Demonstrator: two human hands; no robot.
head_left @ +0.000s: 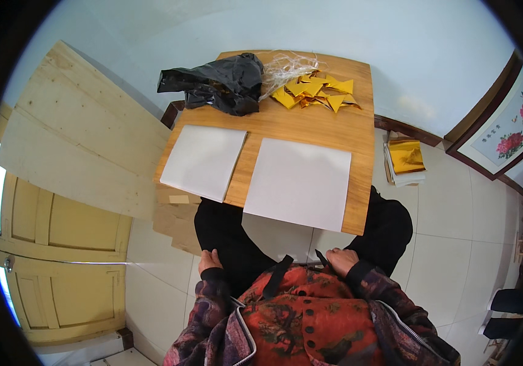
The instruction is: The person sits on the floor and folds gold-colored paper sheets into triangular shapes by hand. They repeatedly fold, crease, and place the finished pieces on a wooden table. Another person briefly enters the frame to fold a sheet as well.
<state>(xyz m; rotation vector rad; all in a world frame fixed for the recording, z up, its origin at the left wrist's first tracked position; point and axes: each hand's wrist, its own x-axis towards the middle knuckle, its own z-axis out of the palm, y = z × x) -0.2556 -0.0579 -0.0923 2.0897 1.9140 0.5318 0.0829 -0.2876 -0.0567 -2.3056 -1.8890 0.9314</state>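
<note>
My left hand point(210, 260) rests against the outer side of my left thigh, its fingers lying loosely on the black trousers with nothing in them. Over my right thigh, my right hand point(341, 261) has its fingers curled together; a short black strap point(321, 257) sticks out beside its fingertips. Another black strap point(278, 276) lies across my red patterned top. Beyond both hands, a white sheet point(298, 183) lies on the wooden table point(359, 122), its near edge overhanging the front. A stack of white paper point(205, 160) lies to its left.
At the table's back are a crumpled black plastic bag point(225, 82), tangled clear strands point(289, 66) and several folded gold paper pieces point(313, 91). Gold sheets point(406, 157) top a paper pile on the floor at right. A wooden board point(78, 134) leans at left; flattened cardboard point(176, 222) lies below.
</note>
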